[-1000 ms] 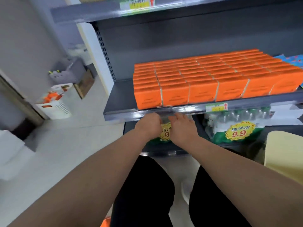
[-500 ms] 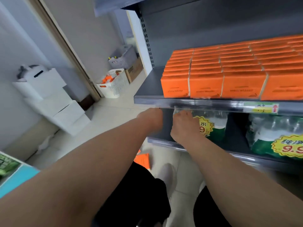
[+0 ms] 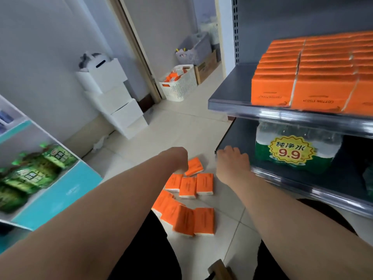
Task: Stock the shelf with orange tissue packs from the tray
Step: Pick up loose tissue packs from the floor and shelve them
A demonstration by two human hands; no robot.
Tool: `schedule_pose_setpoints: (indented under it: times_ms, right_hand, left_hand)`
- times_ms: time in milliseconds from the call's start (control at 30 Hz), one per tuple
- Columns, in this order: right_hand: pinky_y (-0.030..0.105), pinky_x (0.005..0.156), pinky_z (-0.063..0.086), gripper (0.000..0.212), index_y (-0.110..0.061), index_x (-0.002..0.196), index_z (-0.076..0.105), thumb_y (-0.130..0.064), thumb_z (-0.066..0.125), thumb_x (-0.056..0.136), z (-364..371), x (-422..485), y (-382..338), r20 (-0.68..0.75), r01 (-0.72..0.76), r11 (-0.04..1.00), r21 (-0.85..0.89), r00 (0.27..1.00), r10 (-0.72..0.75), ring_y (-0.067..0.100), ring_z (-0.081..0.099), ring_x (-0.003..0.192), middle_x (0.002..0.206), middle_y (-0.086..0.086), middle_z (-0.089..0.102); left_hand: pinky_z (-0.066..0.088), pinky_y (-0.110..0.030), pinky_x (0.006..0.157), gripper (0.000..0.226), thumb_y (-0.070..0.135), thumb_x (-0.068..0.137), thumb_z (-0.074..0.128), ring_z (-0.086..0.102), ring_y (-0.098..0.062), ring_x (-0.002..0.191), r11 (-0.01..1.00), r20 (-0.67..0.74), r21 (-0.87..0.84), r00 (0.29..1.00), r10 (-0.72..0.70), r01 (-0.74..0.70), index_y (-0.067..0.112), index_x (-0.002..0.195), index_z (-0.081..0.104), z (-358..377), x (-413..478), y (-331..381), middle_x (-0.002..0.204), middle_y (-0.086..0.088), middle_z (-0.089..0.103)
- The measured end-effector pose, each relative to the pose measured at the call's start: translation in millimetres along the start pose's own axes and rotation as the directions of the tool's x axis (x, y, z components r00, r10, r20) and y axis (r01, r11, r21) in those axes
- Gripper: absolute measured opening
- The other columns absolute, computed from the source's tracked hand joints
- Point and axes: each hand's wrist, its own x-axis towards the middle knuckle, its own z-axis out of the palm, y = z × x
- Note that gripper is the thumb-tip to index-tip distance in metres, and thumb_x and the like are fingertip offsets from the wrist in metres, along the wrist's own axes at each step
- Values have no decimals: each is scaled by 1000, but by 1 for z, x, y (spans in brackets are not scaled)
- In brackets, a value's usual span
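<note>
Both hands are dropping away from the front rail of the shelf [image 3: 228,98], where they were a second ago, toward the loose orange tissue packs [image 3: 188,186] lying on the floor at lower centre. The left hand [image 3: 178,158] is hiding its fingers, so I cannot tell its grip. The right hand [image 3: 232,161] is hanging loosely curled and empty. Another pickup seems to be starting, with the rows at upper right already looking nearly full.

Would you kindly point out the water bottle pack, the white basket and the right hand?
water bottle pack [image 3: 291,152]: head view, on its yellow price sticker.
white basket [image 3: 179,90]: head view, on its slatted front wall.
right hand [image 3: 232,161]: head view, on the back of the hand.
</note>
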Motion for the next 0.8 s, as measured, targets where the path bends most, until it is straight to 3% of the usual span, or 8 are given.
schedule_pose_setpoints:
  times_ms: [67,133,233,333,433,567,700,800]
  right_hand:
    - [43,92,40,44,-15,131,46,-14,49,87,14,4,-7,40,18,999,-33,999,-16,28,43,120,127,9,46]
    - [41,90,41,43,-15,131,45,-14,48,88,25,12,-12,57,42,997,-59,998,-39,28,45,118,126,9,47]
    - [41,92,41,38,-14,129,47,-16,49,91,45,25,-12,82,58,994,-93,995,-51,27,45,119,129,8,46]
    - [40,93,42,34,-16,125,50,-16,47,92,75,31,-6,123,36,992,-117,992,-22,26,46,120,129,7,48]
    - [39,91,40,33,-18,123,50,-13,45,91,122,29,-4,254,34,989,-141,967,3,26,46,118,125,5,49]
    - [39,91,40,30,-19,121,49,-17,45,91,184,28,-8,398,43,993,-107,918,3,24,46,117,124,3,48]
    - [38,94,40,32,-19,124,46,-14,40,92,226,34,-21,526,-30,998,-51,849,52,25,47,119,126,4,48]
    - [38,92,41,34,-18,126,43,-18,42,92,255,40,-32,588,-180,984,11,797,139,24,49,118,126,3,49]
  left_hand:
    - [47,-32,69,23,16,85,57,63,-28,90,997,8,-71,1000,8,-8,11,64,50,18,7,-6,73,-4,57]
    - [46,-29,66,7,15,84,55,63,-25,91,995,11,-104,1000,1,0,11,84,61,39,18,-14,92,-5,65]
    - [47,-29,68,13,14,84,54,63,-24,100,988,72,-152,997,4,7,11,94,62,81,39,-25,100,-3,64]
    - [47,-32,71,7,10,85,52,61,-26,102,981,159,-191,987,-3,33,13,90,56,122,62,-33,103,-6,61]
    - [46,-31,72,11,8,83,49,61,-27,103,967,223,-243,975,-14,69,14,90,54,164,82,-43,109,-8,62]
    - [48,-34,81,24,13,86,47,59,-26,108,926,231,-353,972,-50,132,13,107,59,202,104,-48,114,-6,62]
    - [47,-36,86,27,18,91,42,57,-27,114,859,222,-460,966,-133,224,15,116,53,227,116,-42,120,-6,59]
    - [45,-35,87,29,21,91,43,54,-26,118,818,321,-450,920,-226,358,16,119,48,255,118,-40,125,-5,56]
